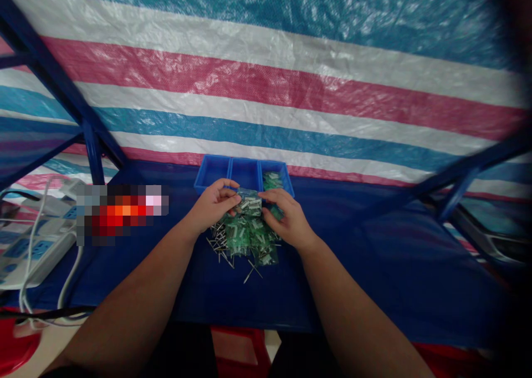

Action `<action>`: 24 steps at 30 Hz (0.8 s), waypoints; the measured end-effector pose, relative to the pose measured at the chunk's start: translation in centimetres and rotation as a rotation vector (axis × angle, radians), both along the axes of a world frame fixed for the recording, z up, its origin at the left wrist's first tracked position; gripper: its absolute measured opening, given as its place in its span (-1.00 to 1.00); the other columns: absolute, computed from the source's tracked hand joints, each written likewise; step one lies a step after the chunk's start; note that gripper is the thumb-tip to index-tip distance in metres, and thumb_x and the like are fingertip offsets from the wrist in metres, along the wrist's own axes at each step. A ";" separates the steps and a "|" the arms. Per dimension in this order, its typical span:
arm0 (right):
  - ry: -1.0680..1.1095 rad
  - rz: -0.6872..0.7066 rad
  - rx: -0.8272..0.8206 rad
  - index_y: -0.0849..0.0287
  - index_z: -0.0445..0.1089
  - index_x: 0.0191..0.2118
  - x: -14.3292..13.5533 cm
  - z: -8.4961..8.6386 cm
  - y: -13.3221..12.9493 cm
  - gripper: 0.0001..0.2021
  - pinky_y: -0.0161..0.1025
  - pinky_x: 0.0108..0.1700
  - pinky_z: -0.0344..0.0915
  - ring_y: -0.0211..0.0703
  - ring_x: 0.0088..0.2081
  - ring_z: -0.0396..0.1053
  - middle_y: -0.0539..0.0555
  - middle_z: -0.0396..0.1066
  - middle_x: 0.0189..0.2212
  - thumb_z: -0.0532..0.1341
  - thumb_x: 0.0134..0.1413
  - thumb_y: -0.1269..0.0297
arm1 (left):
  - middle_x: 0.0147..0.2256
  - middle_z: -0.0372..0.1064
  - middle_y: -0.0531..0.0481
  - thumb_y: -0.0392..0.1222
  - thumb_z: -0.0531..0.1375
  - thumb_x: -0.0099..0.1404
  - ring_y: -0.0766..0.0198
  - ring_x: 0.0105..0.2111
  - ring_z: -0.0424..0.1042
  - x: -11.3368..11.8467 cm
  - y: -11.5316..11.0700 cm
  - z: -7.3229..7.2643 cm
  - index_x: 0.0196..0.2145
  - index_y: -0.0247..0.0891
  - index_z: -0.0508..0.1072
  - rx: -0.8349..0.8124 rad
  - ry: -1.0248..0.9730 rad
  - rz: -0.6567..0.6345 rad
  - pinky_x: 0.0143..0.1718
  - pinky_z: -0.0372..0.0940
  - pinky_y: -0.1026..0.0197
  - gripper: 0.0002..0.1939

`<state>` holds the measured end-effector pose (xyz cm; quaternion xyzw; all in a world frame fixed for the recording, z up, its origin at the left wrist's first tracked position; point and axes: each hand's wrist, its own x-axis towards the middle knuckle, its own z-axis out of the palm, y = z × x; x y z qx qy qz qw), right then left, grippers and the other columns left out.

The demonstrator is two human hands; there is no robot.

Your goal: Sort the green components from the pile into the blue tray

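We see the work in hand at what we judge to be a middle stage. The left hand (213,205) pinches a small clear plastic packet of short silvery pieces (251,202) by its left edge, between thumb and fingers. The right hand (290,218) is curved at the packet's right edge, its fingertips at or just beside the plastic; we cannot tell whether they grip. The packet is held above a heap of green-tinted clear packets (240,236) on the dark blue worktop (357,256), just in front of a blue plastic tray with three compartments (245,159).

Several green-tinted packets (272,179) lie in the tray's right-hand compartment, which we take as the portion dealt with. The heap, and the thin loose metal rods (219,240) beside it, we take as what is left; two rods (251,272) cross nearer the front edge.

The right hand hides part of the heap, and both hands cover portions of the tray's near wall. We cannot count the packets, nor make out whether the held one is sealed. At left, a pixelated patch (124,212) masks whatever lies beside the white power strips (39,250); the far right fades into darkness.
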<state>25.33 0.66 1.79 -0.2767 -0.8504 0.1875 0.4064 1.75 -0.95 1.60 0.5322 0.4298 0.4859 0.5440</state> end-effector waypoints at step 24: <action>0.206 -0.765 -0.068 0.18 0.40 -0.12 2.7 -2.8 4.0 -0.59 -0.13 -0.30 0.30 -0.10 -0.38 0.31 0.08 0.42 -0.35 0.40 -0.01 0.04 | -0.48 0.38 0.08 -0.12 0.24 0.29 0.37 -0.56 0.36 -1.3 -0.5 0.0 -0.14 -0.23 0.42 0.253 0.491 -0.103 -0.51 0.21 0.28 -0.78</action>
